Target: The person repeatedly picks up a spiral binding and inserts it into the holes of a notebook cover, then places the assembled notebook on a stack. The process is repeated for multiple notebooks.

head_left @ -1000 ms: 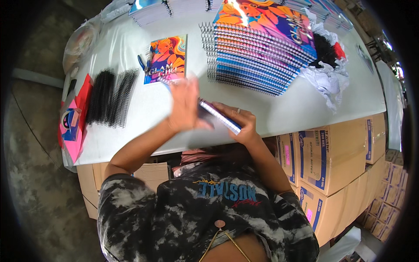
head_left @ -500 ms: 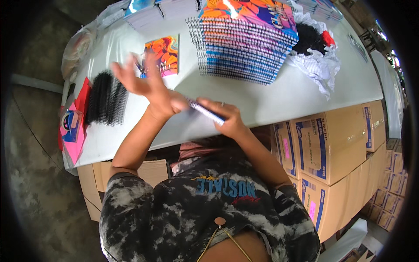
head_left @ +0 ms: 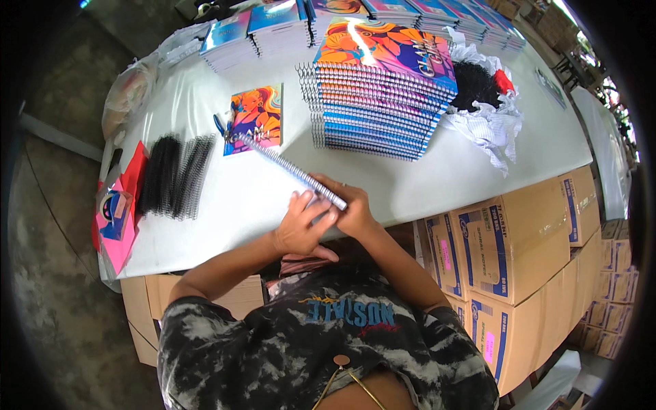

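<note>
A spiral notebook point(head_left: 290, 169) is seen nearly edge-on, its black coil running along the upward edge from the loose notebook down toward me. My right hand point(head_left: 352, 208) grips its near end from the right. Beside that end is my left hand point(head_left: 301, 224), with fingers apart and thumb stretched out, touching or very close to the notebook's side; it grips nothing that I can see. Beyond the far end, a colourful notebook point(head_left: 256, 113) lies flat on the table point(head_left: 383, 184). Blue-handled pliers point(head_left: 220, 124) rest at its left edge.
Loose black coils point(head_left: 174, 174) lie at the left near red and pink sheets point(head_left: 123, 236). A tall notebook stack point(head_left: 379, 113) stands ahead, with more stacks point(head_left: 277, 20) behind. Crumpled paper point(head_left: 488, 133) holds a black bundle point(head_left: 475, 85). Cartons point(head_left: 519, 239) are piled at the right.
My left hand has come down and toward me from above the table to the notebook's near end. The notebook's full coiled edge now shows. The view has shifted slightly.
</note>
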`<action>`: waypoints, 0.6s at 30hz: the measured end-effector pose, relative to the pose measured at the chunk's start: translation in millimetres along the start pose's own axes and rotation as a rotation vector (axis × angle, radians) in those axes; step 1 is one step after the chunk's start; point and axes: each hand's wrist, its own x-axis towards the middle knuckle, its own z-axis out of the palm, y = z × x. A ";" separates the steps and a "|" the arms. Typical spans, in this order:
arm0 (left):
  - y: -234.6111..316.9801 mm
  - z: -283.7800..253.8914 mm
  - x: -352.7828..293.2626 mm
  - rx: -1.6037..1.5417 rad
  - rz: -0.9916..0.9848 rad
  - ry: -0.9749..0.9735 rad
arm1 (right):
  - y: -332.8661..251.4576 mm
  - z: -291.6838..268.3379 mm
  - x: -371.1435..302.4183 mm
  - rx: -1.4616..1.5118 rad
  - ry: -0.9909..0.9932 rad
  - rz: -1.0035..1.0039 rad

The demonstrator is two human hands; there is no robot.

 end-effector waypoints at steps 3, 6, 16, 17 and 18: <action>-16.8 -13.8 31.9 0.229 -0.187 0.240 | -0.4 5.1 -3.7 -0.040 -0.127 -0.009; -8.3 -18.9 42.0 -0.023 -0.445 0.064 | 1.4 9.8 -4.9 -0.039 -0.118 -0.025; 39.0 -153.7 87.6 -0.503 -0.828 0.179 | -96.8 20.6 68.0 -0.080 -0.138 -0.460; 37.5 -157.9 96.9 -0.499 -0.931 0.385 | -109.4 8.9 78.3 -0.213 -0.196 -0.455; 26.4 -161.0 93.4 -0.405 -1.051 0.386 | -116.4 -3.1 89.8 -0.333 -0.269 -0.438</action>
